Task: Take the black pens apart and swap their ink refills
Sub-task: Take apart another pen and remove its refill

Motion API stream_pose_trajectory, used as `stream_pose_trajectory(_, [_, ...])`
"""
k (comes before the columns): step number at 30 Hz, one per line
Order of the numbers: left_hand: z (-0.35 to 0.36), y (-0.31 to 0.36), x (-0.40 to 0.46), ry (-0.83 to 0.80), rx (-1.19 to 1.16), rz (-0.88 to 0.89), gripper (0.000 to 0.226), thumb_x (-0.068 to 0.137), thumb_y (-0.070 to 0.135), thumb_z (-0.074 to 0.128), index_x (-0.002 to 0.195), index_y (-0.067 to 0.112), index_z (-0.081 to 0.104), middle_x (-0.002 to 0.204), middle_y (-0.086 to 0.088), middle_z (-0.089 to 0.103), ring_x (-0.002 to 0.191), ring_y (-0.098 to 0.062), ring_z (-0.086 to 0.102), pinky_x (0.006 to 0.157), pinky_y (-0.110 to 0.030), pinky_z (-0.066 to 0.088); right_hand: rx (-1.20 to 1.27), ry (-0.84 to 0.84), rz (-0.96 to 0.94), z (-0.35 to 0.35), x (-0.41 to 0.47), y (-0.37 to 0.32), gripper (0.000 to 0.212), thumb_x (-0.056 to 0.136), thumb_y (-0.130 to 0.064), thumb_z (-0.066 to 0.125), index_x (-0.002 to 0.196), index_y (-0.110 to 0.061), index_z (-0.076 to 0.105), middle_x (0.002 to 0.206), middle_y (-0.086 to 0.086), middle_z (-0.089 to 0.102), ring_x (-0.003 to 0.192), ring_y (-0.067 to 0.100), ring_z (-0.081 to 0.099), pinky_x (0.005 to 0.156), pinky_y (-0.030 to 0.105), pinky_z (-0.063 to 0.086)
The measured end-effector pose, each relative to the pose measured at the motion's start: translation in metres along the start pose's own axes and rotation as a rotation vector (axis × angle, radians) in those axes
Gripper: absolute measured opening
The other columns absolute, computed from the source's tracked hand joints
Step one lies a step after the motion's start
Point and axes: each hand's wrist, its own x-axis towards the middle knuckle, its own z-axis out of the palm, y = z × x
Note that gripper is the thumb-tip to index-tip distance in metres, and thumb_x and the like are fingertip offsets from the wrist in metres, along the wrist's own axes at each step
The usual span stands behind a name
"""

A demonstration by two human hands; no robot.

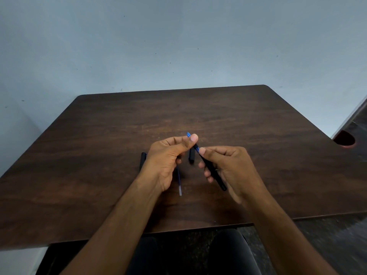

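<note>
left hand [165, 159]: thumb and forefinger pinched on blue tip piece [188, 134] at front end of pen; other fingers curled under
right hand [228, 165]: fingers wrapped round black pen barrel [213, 171], thumb and forefinger pressed near blue collar [197, 149] of barrel
pen barrel: held above table, tilted, front end up-left toward left hand, back end down-right sticking out under right palm
loose refill [179, 183]: flat on table [99, 155] between wrists, partly under left hand, clear end toward viewer, dark ink part farther
black cap [191, 156]: on table between hands, just behind the held pen
second black piece [142, 161]: on table left of left hand, mostly hidden by it, can't tell if cap or barrel
table: dark brown wood, against pale wall [178, 46]
far right edge: reddish round object [344, 138], cropped, unclear
</note>
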Motion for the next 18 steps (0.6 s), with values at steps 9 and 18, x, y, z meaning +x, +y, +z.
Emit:
stream_pose_trajectory(9, [0.001,0.005,0.006,0.049,-0.041,0.000,0.041,0.057,0.042,0.087,0.085,0.014,0.078,0.078,0.004,0.070,0.064,-0.006,0.049,0.059,-0.023,0.042,-0.036,0.008,0.031,-0.007,-0.004,-0.002,0.016,0.090,-0.010,0.068,0.082,-0.004,0.079,0.069,0.013,0.072,0.055,0.021,0.061,0.051,0.031,0.050])
stream_pose_trajectory(18, [-0.005,0.011,0.013,0.102,0.112,0.009,0.034,0.061,0.033,0.086,0.084,0.009,0.078,0.073,0.001,0.074,0.055,-0.004,0.049,0.056,-0.022,0.047,0.011,0.060,0.039,-0.024,-0.006,0.005,0.015,0.086,-0.006,0.068,0.078,0.000,0.078,0.065,0.017,0.068,0.052,0.022,0.056,0.047,0.031,0.046])
